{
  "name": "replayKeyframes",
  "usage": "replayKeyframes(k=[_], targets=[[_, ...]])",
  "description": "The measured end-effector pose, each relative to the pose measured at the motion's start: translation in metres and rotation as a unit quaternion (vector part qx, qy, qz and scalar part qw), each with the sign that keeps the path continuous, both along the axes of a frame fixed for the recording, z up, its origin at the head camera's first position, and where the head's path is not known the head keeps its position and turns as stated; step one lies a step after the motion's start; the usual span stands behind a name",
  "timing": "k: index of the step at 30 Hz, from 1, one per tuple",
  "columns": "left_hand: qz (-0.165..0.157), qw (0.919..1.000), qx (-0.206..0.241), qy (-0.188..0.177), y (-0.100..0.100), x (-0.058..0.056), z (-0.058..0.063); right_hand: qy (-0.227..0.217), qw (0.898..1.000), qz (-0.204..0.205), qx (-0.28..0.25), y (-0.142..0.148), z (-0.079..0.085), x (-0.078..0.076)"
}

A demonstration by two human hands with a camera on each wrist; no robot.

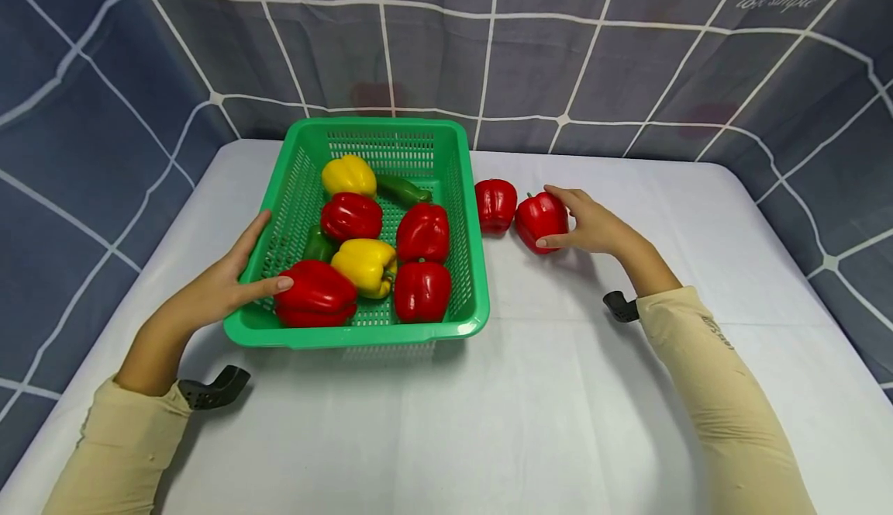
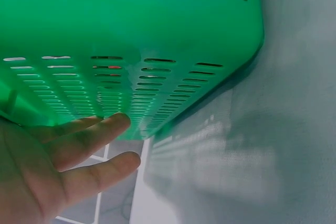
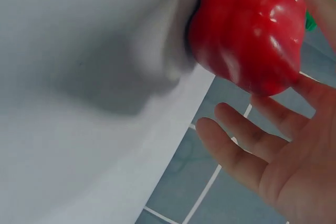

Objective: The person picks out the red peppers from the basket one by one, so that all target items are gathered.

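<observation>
A green plastic basket stands on the white-covered table, holding red bell peppers, yellow bell peppers and green peppers. My left hand grips the basket's left rim, thumb over the inside near a large red bell pepper. In the left wrist view its fingers extend along the slotted outer wall. Right of the basket, my right hand holds a red bell pepper between thumb and fingers, the other fingers spread below. Another red bell pepper lies between it and the basket.
A white cloth covers the table. Behind and on both sides hangs a grey curtain with white grid lines. Black wrist mounts sit on both forearms, over beige sleeves.
</observation>
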State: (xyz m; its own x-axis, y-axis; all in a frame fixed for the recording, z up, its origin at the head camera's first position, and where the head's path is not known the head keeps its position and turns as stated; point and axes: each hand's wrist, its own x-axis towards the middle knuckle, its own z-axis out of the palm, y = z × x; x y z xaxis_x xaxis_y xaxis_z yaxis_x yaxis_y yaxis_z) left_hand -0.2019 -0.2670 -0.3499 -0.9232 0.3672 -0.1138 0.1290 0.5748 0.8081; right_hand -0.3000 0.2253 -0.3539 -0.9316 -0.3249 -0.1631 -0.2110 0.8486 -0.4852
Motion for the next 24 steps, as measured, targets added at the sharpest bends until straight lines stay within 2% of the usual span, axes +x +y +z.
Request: replayKeyframes(k=[4, 8, 17, 24], targets=[[0.001, 1.0, 0.001, 0.0, -0.001, 0.0, 0.0, -0.008, 1.0, 0.021, -0.003, 0.001, 0.0, 0.001], [0.002, 1.0, 0.005, -0.002, -0.001, 0.0, 0.0, -0.001, 1.0, 0.023, 0.008, 0.001, 0.0, 0.0], [0.006, 1.0, -0.004, -0.004, 0.001, 0.0, 0.001, 0.015, 0.999, -0.02, 0.032, 0.0, -0.001, -0.006], [0.001, 1.0, 0.007, -0.002, 0.001, 0.0, 0.0, 0.02, 0.998, -0.039, 0.043, -0.003, 0.005, -0.009]])
